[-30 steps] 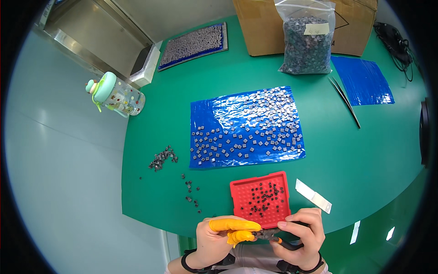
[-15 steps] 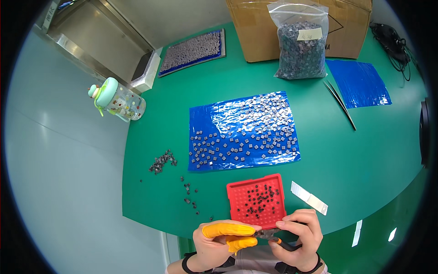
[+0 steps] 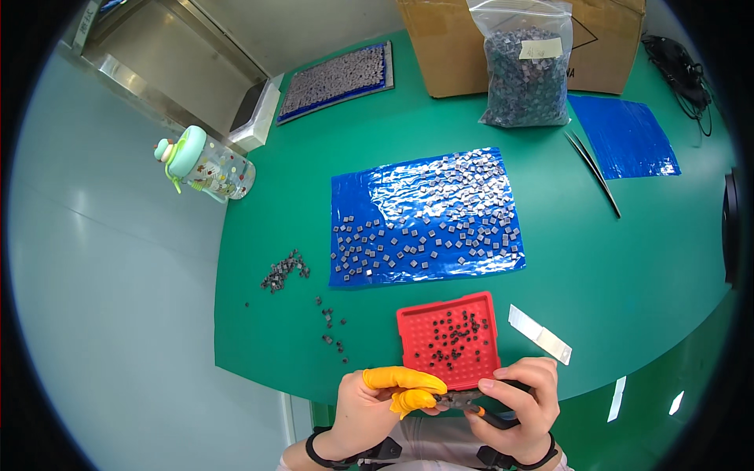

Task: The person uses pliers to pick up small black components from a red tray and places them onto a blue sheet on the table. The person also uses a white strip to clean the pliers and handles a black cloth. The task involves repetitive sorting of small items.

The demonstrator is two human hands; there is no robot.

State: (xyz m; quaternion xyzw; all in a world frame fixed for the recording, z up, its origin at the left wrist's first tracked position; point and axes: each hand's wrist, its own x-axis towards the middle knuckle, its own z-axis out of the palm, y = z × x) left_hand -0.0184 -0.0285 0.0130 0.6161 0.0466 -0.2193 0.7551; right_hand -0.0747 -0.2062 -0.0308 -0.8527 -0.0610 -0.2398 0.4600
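Note:
Yellow finger cots cover the thumb and index finger of my left hand [image 3: 382, 396], which are pinched together at the near edge of the red tray. What they hold is too small and covered to make out. My right hand [image 3: 521, 404] grips a pair of pliers [image 3: 496, 418] with black and orange handles, its metal jaws meeting the left fingertips. Just beyond both hands lies the red tray [image 3: 416, 324], with a dimpled floor and many small black pieces scattered in it. Farther off, a blue film sheet [image 3: 357, 200] carries many small grey square pieces.
Loose dark pieces [image 3: 283, 272] lie in a pile on the left, with several strays nearer. Around them are a bottle [image 3: 212, 167], a filled zip bag [image 3: 525, 86], a cardboard box [image 3: 444, 59], tweezers [image 3: 594, 176], a second blue sheet [image 3: 624, 141] and a white strip [image 3: 539, 334].
My left fingertips have closed together at the plier jaws, and more of the jaws shows. The whole view has shifted slightly; the tray and table items otherwise keep their places.

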